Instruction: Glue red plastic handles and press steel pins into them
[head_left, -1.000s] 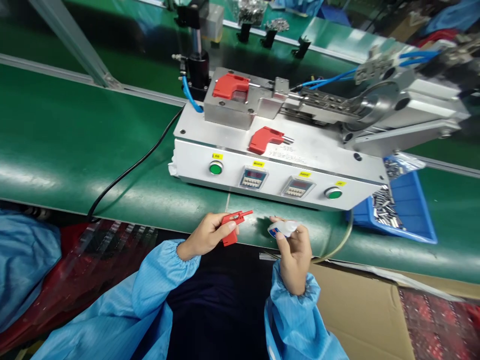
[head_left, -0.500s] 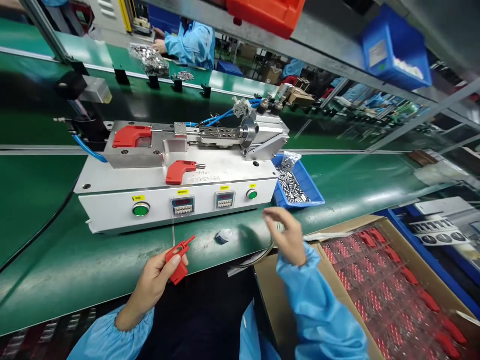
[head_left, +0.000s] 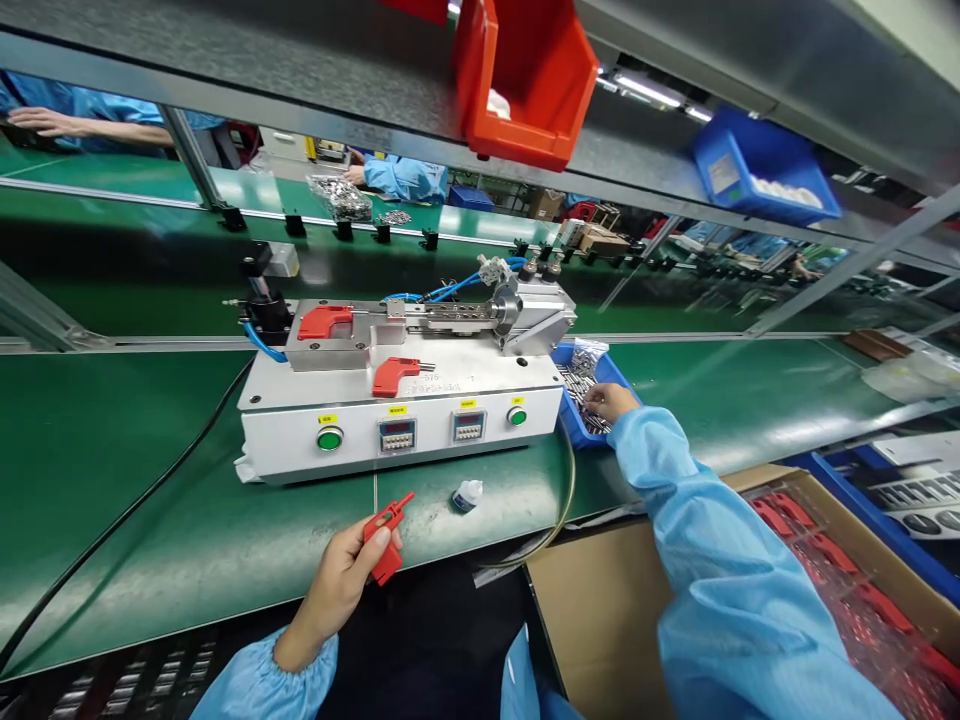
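Near the bench's front edge, my left hand (head_left: 349,575) is closed around a red plastic part (head_left: 385,545) with a thin tip pointing up and right. My right hand (head_left: 611,402) reaches into the blue bin (head_left: 576,428) of small metal pins (head_left: 579,385); its fingertips are together among the pins, and whether they pinch one is too small to tell. Left of the bin stands a white machine (head_left: 285,437). One red part (head_left: 325,322) sits in its metal fixture, and another red part (head_left: 395,376) with a metal pin lies on its top plate.
A small white-topped container (head_left: 467,496) stands before the machine. At the right is a cardboard box (head_left: 611,600) with trays of red parts (head_left: 832,553). Orange (head_left: 525,110) and blue (head_left: 765,175) bins hang above. A black cable (head_left: 142,500) crosses the left. Other people are behind.
My right hand has moved forward and right from over the bench edge into the pin bin. My left hand still holds its red part. The camera view has tilted up and shifted left.
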